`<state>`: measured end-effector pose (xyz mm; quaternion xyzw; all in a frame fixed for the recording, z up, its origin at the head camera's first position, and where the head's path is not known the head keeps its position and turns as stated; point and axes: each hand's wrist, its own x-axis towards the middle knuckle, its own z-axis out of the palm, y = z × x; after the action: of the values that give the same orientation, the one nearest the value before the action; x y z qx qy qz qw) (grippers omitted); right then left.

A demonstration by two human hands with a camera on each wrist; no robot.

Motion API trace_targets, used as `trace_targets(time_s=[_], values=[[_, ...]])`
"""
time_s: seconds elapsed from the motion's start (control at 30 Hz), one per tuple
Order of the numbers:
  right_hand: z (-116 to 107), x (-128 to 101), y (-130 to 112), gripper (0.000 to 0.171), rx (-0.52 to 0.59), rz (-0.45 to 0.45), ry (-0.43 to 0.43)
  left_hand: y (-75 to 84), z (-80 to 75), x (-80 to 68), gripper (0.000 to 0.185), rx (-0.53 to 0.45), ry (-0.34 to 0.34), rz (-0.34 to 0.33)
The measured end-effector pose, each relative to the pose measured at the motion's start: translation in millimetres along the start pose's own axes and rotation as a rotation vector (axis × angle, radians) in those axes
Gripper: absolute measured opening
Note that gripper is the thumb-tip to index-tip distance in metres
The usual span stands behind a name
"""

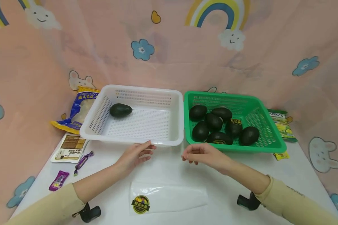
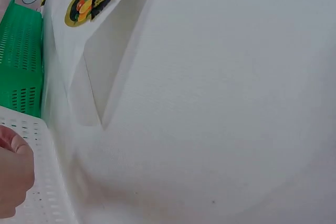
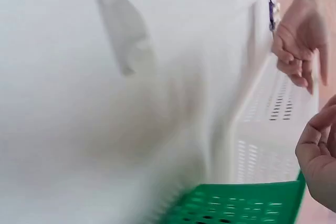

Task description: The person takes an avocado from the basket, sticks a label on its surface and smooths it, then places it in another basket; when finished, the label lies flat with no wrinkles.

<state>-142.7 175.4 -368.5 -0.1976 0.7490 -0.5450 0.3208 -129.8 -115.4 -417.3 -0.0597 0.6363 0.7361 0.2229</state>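
head view: left hand (image 1: 135, 155) lies released, fingertips at the front rim of the white basket (image 1: 135, 139) holding one avocado (image 1: 120, 110); right hand (image 1: 204, 154) hangs loosely curled, grasping nothing, before the green basket (image 1: 236, 147). steady the near rims; grasp one avocado at a time.

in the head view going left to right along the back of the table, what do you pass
blue snack bag → white basket with one avocado → green basket of avocados → green packets
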Motion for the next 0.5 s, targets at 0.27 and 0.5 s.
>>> trace_targets(time_s=[0.27, 0.5], values=[[-33, 88, -112, 0.029, -0.373, -0.145, -0.498, 0.9, -10.7, 2.5, 0.04, 0.027, -0.042, 0.055], [-47, 190, -154, 0.034, -0.39, -0.14, -0.393, -5.0, -15.4, 1.6, 0.038, 0.066, -0.064, 0.058]])
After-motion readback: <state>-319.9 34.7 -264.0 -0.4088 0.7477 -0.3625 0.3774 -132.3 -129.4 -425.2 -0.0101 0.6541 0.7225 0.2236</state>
